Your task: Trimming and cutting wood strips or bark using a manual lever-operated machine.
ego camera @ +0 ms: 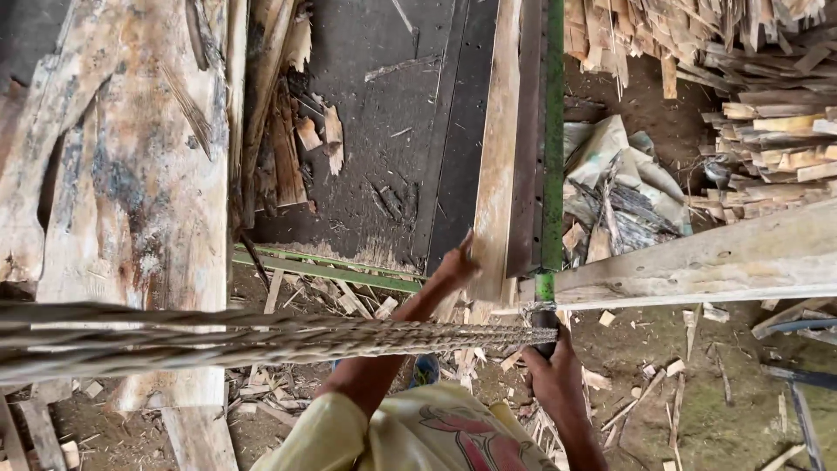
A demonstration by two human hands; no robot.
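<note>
**Q:** Start at the left. What lies there?

**A:** A broad, rough slab of pale weathered wood [131,174], stained dark in patches, rests flat. Across its lower part runs a bundle of thick twisted grey-brown rope strands [261,336], stretched level toward the right. Right of the slab lies a dark, gritty flat bed [384,131] strewn with splinters.

**Q:** Your left hand?

**A:** My left hand [458,262] reaches up past the rope and presses against the near end of a long, narrow, pale sawn plank [497,157] that lies lengthwise on the bed. My fingers are curled against the plank's end; I judge this steadies it along the rail. Whether they close fully round it I cannot tell.

**Q:** And the right?

**A:** My right hand [551,366] is wrapped tight round the dark lower end of a straight green-painted metal bar [553,131], fingers closed on it, just below where the rope strands are tied to it. The bar runs upright in view, just beside the plank. Holding low at the knot likely gives me control of the rope's pull.

**Q:** Further right?

**A:** A thick pale timber beam [697,257] crosses at a slant. Beyond it lie crumpled pale sacking [610,157] and a heap of split offcut sticks [767,131], on brown soil littered with chips.
</note>
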